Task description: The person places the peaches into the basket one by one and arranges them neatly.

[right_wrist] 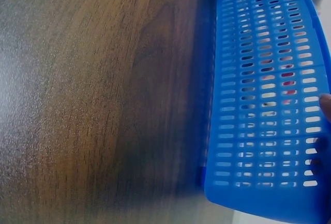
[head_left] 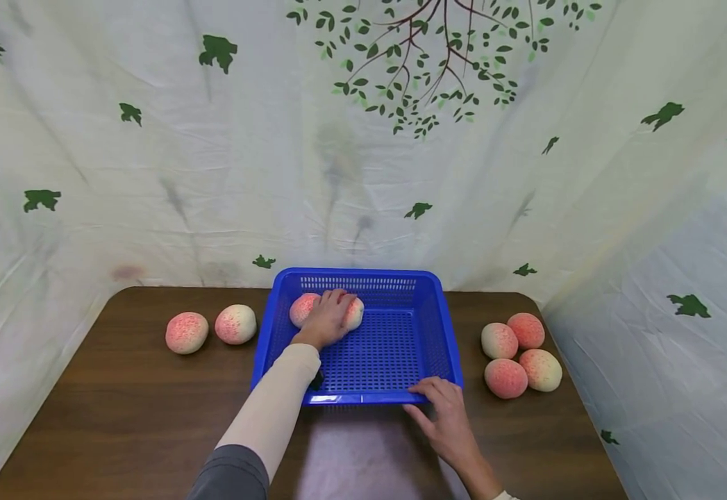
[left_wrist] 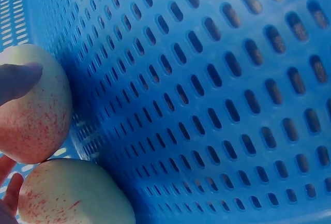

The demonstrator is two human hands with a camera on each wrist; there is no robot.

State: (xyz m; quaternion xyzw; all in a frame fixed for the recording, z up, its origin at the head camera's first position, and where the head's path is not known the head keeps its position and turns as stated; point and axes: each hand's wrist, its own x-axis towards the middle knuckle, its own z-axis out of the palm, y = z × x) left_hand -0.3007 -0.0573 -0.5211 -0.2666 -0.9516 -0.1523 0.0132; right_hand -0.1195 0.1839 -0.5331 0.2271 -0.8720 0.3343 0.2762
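In the head view a blue plastic basket (head_left: pixel 369 398) with slotted walls stands at the middle of the table's far part. My left hand (head_left: pixel 326 323) reaches into its back left and grips a pink and cream peach (head_left: pixel 355 314). The left wrist view shows the thumb (left_wrist: pixel 23 81) laid over this peach, with fingertips at its lower side. Right beside it is a second peach (left_wrist: pixel 77 193), partly behind the hand in the head view. My right hand (head_left: pixel 447 420) pinches the basket's front rim near the right corner, fingers over the rim and thumb outside.
Two peaches, a redder one (head_left: pixel 187 332) and a paler one (head_left: pixel 235 324), lie left of the basket on the brown wooden table (head_left: pixel 119 410). Several more peaches (head_left: pixel 506 378) are grouped at the right. A white leaf-patterned curtain (head_left: pixel 244 173) hangs behind the table.
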